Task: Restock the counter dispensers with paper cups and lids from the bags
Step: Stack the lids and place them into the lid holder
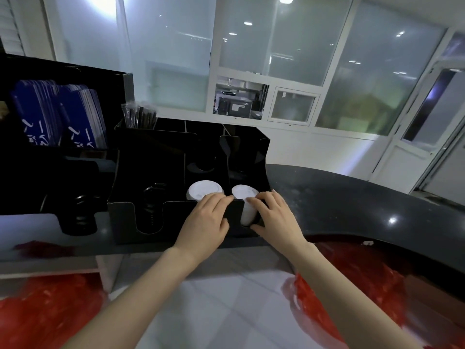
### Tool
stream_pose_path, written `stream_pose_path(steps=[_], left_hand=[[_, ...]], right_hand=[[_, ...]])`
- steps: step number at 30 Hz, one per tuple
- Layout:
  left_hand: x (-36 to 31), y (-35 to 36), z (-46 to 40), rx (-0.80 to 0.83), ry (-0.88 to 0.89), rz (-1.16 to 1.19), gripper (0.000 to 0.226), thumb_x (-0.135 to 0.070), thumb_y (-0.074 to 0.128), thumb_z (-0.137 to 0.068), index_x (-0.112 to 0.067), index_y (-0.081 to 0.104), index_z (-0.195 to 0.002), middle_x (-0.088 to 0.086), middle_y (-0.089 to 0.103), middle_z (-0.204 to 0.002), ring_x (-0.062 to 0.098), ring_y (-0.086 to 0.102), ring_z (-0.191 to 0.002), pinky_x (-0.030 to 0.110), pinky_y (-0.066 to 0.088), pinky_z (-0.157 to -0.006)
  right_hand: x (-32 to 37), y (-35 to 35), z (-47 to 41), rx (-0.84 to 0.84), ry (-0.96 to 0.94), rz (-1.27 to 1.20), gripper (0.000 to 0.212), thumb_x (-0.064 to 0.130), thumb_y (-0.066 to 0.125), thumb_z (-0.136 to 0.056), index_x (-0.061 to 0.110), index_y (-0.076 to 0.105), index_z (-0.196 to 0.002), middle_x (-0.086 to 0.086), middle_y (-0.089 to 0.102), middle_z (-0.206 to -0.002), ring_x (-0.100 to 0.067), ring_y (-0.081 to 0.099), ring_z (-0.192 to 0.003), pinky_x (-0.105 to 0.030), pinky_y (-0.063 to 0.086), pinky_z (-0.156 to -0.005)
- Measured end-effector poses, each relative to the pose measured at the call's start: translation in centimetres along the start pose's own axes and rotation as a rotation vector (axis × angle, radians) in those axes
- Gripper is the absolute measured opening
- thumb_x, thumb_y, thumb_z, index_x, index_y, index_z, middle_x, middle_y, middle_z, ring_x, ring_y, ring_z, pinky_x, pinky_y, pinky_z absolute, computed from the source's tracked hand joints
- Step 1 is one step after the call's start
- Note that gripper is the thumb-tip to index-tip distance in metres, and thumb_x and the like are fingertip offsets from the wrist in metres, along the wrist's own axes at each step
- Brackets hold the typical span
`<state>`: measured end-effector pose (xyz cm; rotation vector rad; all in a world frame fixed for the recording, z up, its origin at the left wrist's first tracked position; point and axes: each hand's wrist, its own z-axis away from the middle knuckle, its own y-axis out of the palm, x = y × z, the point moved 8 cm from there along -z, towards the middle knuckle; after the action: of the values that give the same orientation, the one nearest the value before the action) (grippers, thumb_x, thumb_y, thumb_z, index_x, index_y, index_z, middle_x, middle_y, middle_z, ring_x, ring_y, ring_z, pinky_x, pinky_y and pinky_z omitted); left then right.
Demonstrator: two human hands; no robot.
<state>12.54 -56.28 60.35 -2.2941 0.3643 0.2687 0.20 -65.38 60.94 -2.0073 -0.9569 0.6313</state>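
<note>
Your left hand and right hand rest flat-fingered (gripping nothing) on white lid stacks, pressing them down into the black dispenser.

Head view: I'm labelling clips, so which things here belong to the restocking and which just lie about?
Job: black dispenser; white lid stacks; black lids; red bags; left hand; right hand.
Lying about: blue packets; wrapped straws.
</note>
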Motion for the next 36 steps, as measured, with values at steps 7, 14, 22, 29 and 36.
stream_pose_path(steps=[7, 14, 22, 29, 36], left_hand=[[-0.7, -2.0, 2.4, -0.028, 0.048, 0.108, 0.048, -0.009, 0.061, -0.089, -0.011, 0.053, -0.137, -0.001, 0.046, -0.142, 0.011, 0.038, -0.138, 0.027, 0.032, -0.115], [3.7, 5.4, 18.7, 0.264, -0.481, 0.560, 0.028, -0.015, 0.068, -0.084, -0.042, 0.065, -0.091, -0.022, 0.069, -0.092, -0.005, 0.063, -0.090, 0.025, 0.052, -0.081], [-0.1, 12.5, 29.7, 0.720, -0.691, 0.590, 0.042, -0.037, 0.070, -0.085, -0.020, 0.060, -0.122, -0.005, 0.065, -0.110, 0.009, 0.064, -0.095, 0.018, 0.046, -0.087], [-2.1, 11.9, 30.6, 0.663, -0.677, 0.525, 0.037, -0.010, 0.072, -0.074, -0.019, 0.063, -0.109, 0.000, 0.056, -0.102, 0.016, 0.062, -0.093, 0.020, 0.045, -0.083], [-1.4, 6.5, 29.2, 0.395, -0.816, 0.710, 0.047, -0.001, 0.076, -0.073, -0.024, 0.061, -0.112, -0.006, 0.061, -0.108, 0.004, 0.061, -0.089, 0.008, 0.047, -0.070]], right_hand=[[1.0, -1.6, 2.6, -0.183, 0.124, -0.111, 0.049, 0.011, 0.074, -0.075, 0.010, 0.060, -0.122, -0.008, 0.053, -0.125, -0.026, 0.042, -0.125, -0.033, 0.030, -0.111], [5.5, 7.3, 19.4, 0.469, 0.515, -0.384, 0.023, 0.033, 0.065, -0.086, 0.027, 0.067, -0.109, 0.011, 0.058, -0.098, -0.006, 0.059, -0.088, -0.025, 0.048, -0.080], [9.5, 9.5, 31.3, 0.764, 0.943, -0.442, 0.044, 0.044, 0.063, -0.086, 0.021, 0.058, -0.124, 0.001, 0.063, -0.112, -0.015, 0.059, -0.099, -0.025, 0.046, -0.080], [11.4, 8.8, 33.5, 0.567, 1.113, -0.516, 0.032, 0.019, 0.068, -0.083, 0.018, 0.060, -0.114, -0.002, 0.063, -0.109, -0.018, 0.061, -0.091, -0.029, 0.052, -0.078], [13.0, 4.2, 30.0, 0.184, 1.019, -0.807, 0.033, 0.001, 0.071, -0.077, 0.026, 0.062, -0.097, 0.006, 0.064, -0.100, -0.007, 0.063, -0.083, -0.013, 0.049, -0.066]])
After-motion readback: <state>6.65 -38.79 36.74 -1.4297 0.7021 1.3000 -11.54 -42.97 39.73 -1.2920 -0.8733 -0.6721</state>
